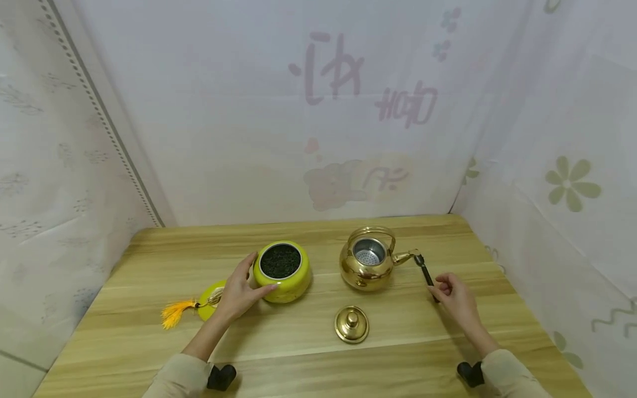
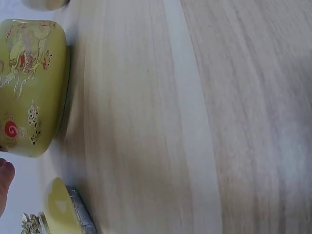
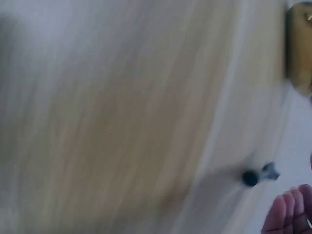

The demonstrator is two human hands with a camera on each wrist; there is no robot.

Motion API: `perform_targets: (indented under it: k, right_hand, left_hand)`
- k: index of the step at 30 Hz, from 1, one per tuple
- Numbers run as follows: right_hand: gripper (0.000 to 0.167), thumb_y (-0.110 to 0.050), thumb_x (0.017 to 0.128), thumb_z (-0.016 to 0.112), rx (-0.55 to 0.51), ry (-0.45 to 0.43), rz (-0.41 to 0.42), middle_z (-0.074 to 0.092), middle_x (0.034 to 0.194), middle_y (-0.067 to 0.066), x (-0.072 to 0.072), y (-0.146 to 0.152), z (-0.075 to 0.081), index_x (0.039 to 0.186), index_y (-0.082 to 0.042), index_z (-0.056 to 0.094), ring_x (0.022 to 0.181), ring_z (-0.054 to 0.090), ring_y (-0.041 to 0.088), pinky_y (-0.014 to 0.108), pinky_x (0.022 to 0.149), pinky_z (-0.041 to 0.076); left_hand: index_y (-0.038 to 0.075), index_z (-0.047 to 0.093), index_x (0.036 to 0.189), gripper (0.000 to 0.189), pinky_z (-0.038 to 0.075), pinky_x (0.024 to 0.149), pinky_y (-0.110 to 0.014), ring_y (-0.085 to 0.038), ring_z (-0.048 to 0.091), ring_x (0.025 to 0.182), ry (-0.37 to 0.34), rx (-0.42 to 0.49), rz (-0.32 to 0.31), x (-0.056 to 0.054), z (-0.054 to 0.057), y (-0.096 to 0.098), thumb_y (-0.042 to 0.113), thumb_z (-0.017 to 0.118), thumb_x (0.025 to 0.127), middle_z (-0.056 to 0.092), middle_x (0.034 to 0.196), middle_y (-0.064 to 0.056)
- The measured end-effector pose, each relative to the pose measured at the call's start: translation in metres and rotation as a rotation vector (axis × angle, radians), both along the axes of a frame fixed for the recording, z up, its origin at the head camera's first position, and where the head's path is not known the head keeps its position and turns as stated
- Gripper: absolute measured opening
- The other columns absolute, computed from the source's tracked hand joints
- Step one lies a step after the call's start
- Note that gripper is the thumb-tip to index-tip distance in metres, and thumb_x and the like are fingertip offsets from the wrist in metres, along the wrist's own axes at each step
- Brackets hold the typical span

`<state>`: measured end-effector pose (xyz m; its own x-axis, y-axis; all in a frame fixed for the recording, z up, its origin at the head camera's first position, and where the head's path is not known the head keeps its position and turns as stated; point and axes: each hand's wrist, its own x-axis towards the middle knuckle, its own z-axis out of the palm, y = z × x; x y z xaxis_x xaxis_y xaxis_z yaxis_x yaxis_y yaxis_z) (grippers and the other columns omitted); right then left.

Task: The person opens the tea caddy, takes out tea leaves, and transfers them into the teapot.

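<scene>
A yellow-green tea jar (image 1: 288, 287) stands lidless, filled with dark loose tea leaves (image 1: 281, 261). My left hand (image 1: 239, 296) holds its left side, fingers behind and thumb along the front; in the left wrist view only a fingertip (image 2: 6, 178) shows beside the jar (image 2: 31, 92). On the right, a slim black-handled tool (image 1: 426, 275) lies on the table, its kind unclear. Over its near end hovers my right hand (image 1: 457, 301), fingers loosely bent. The right wrist view is blurred, but there the fingers (image 3: 287, 209) appear apart from the tool (image 3: 251, 178).
A golden teapot (image 1: 365, 276) with a perforated strainer inside stands right of the jar, its spout close to the tool's far end. The teapot's lid (image 1: 351, 325) lies in front of it. The jar's lid (image 1: 209, 296), with an orange tassel (image 1: 176, 313), rests left of my left hand.
</scene>
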<state>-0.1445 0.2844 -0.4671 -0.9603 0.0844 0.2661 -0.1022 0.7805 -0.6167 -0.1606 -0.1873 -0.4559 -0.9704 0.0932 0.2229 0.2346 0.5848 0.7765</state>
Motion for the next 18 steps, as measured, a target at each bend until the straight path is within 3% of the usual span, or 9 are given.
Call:
perform_targets:
  k: [7, 14, 18]
  right_hand:
    - [0.031, -0.014, 0.084, 0.071, 0.073, -0.160, 0.003, 0.062, 0.084, 0.015, -0.003, 0.013, -0.006, 0.101, 0.008, 0.057, 0.073, 0.058, 0.022, 0.027, 0.058, 0.046]
    - [0.028, -0.017, 0.083, 0.071, 0.125, -0.228, 0.024, 0.059, 0.077, 0.011, -0.005, 0.017, -0.011, 0.091, 0.006, 0.056, 0.066, 0.049, 0.017, 0.027, 0.055, 0.041]
    - [0.023, -0.015, 0.082, 0.071, 0.163, -0.237, 0.010, 0.061, 0.074, 0.011, -0.006, 0.018, -0.014, 0.084, 0.003, 0.056, 0.063, 0.052, 0.018, 0.028, 0.053, 0.041]
  left_hand:
    - [-0.008, 0.031, 0.142, 0.092, 0.037, 0.104, -0.055, -0.041, 0.038, 0.130, 0.025, 0.012, 0.001, -0.001, -0.003, 0.002, 0.024, 0.082, 0.072, 0.036, 0.143, -0.027]
    - [-0.007, 0.029, 0.143, 0.094, 0.036, 0.105, -0.055, -0.040, 0.039, 0.130, 0.015, 0.036, -0.007, 0.000, -0.004, 0.001, 0.023, 0.082, 0.072, 0.036, 0.144, -0.025]
    - [-0.007, 0.028, 0.143, 0.093, 0.035, 0.105, -0.055, -0.040, 0.038, 0.130, 0.013, 0.048, -0.018, 0.000, -0.005, 0.001, 0.022, 0.082, 0.073, 0.034, 0.145, -0.025]
